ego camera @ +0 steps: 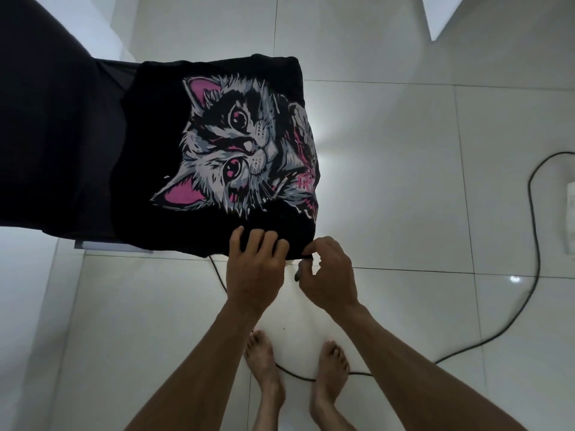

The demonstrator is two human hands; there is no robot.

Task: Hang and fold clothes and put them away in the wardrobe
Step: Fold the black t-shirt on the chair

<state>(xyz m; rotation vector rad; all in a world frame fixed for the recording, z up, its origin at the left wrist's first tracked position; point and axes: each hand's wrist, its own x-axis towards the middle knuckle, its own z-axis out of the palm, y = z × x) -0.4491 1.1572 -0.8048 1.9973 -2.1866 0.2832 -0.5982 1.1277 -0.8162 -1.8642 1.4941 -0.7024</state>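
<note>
The left hand (255, 269), at lower centre of the frame, rests on the near edge of the black T-shirt (149, 169) with its fingers curled over the hem, gripping the fabric; the right hand (326, 275), just beside it to the right, pinches the near right corner of the same hem between thumb and forefinger, its other fingers loosely bent. Both hands sit together at that one corner; the right hand is the nearer to it, the left slightly further in along the edge.

The T-shirt lies up-frame and to the left of the hands, spread flat on a raised surface that is almost wholly hidden beneath it; a pale strip of this bench (115, 245) shows under the near edge. The cat print (245, 144) faces up, in the right half of the cloth; the garment's long axis runs left to right, its left end leaving the frame at upper left.

Judgement: a fold is in hand, and the next move likely carries the gripped corner up-frame or leftward over the print.

Below, a black cable (533, 244) loops across the white tiled floor (404, 181).
</note>
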